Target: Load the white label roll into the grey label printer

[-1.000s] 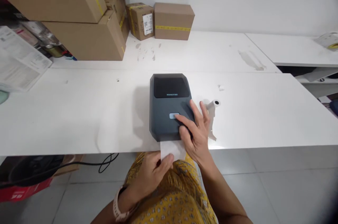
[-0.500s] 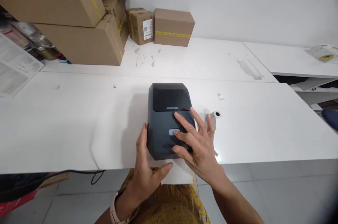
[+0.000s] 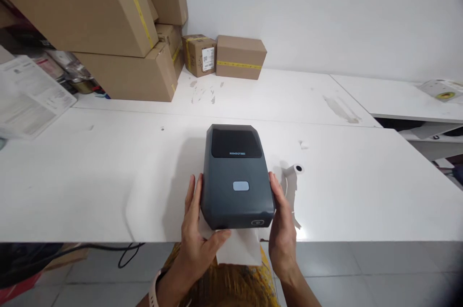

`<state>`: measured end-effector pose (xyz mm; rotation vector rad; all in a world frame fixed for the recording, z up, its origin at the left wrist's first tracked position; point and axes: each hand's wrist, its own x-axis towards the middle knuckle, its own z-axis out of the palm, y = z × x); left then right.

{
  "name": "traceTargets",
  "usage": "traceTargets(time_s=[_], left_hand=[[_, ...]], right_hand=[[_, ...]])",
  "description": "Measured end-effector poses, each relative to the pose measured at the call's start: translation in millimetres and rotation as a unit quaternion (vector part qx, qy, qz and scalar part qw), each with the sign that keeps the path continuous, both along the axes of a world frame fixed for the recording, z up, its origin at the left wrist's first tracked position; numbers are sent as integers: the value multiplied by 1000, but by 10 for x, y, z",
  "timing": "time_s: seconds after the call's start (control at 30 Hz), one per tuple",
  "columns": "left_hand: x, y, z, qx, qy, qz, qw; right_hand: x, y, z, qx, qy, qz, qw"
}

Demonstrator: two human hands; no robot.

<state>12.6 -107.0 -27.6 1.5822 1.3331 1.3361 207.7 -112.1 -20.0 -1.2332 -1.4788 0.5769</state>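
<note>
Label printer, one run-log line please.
label printer: between hands | left hand: touching left side | right hand: touching right side | white paper: at front

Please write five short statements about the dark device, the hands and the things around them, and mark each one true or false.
1. The left hand is at the left side of the dark device. True.
2. The right hand is pressing the light blue button. False: the right hand is at the device's right side, and the button is uncovered.
3. White paper shows at the device's near end. True.
4. The small white roll lies left of the device. False: the roll lies to its right.
</note>
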Motion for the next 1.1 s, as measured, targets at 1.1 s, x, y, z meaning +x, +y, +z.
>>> traceTargets(time_s=[1.1], left_hand=[[-154,1018,387,-161,154,-2,975]], right_hand=[[-74,1723,1162,332,-459,93,819]])
